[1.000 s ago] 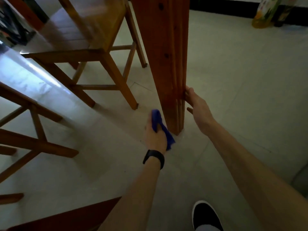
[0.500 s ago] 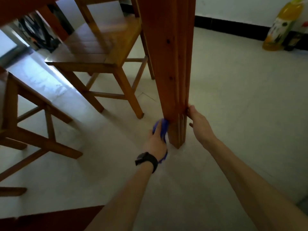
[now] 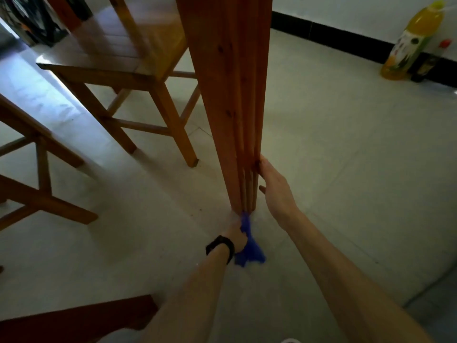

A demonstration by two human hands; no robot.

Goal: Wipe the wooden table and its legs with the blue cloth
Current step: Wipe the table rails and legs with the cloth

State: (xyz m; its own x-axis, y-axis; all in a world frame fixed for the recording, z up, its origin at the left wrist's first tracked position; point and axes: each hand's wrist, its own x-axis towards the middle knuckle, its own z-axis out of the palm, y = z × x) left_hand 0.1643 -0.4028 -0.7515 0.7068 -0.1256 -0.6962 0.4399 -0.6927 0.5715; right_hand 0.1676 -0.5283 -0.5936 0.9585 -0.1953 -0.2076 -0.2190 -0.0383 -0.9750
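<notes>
left hand grips the blue cloth at the bottom of the table leg. the leg goes straight up from the cloth. right hand rests open on its right side.

A wooden chair stands on the pale tiled floor, with another chair at left. A yellow bottle stands by the black skirting.
</notes>
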